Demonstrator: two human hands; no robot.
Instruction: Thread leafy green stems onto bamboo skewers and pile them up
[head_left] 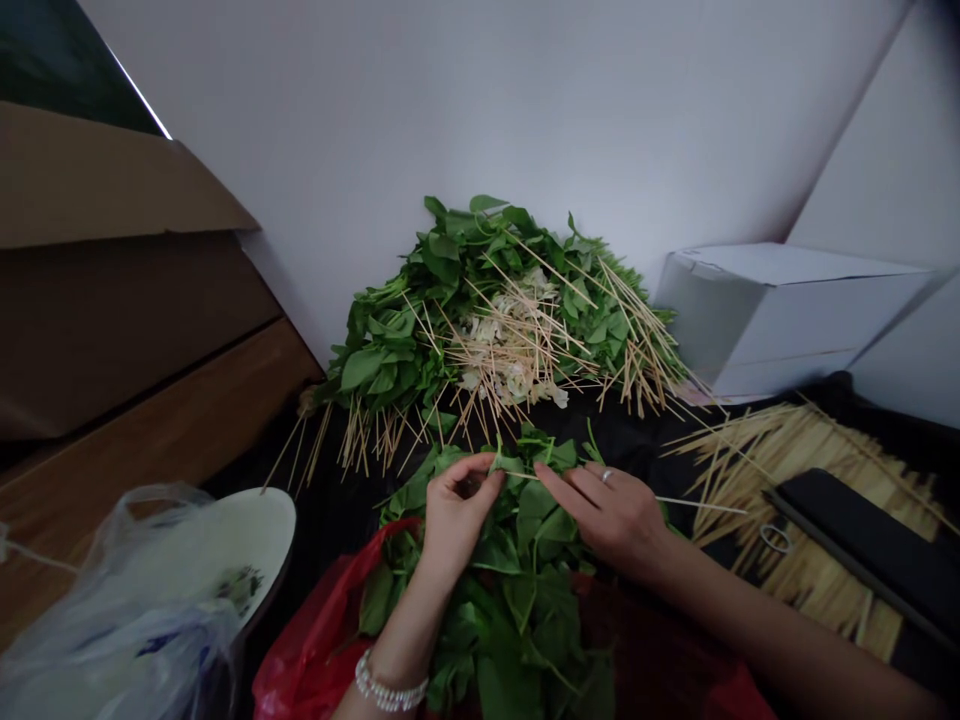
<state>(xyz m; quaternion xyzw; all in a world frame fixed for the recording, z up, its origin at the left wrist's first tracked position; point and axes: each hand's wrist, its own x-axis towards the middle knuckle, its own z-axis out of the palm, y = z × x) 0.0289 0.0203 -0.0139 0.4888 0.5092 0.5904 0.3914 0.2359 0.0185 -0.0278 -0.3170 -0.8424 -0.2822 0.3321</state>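
Observation:
My right hand point(619, 515), with a ring on one finger, is closed on a thin bamboo skewer point(701, 504). The skewer points left to my left hand point(459, 510), whose thumb and index finger pinch a green leafy stem point(498, 458) at its tip. Whether the tip has pierced the stem is hard to see. Under both hands lie loose leafy greens point(517, 610) in an open red plastic bag point(319, 625). Beyond, against the wall, is a heap of skewered greens point(386, 340) with pale, whitish leafy pieces point(517, 370) on skewers in its middle.
Loose bamboo skewers point(817, 600) lie at right under a black flat case point(862, 530), beside a small metal ring point(775, 539). A white box point(795, 315) stands behind. Left are a white bowl point(274, 520), clear plastic bag point(127, 630) and cardboard box point(127, 320).

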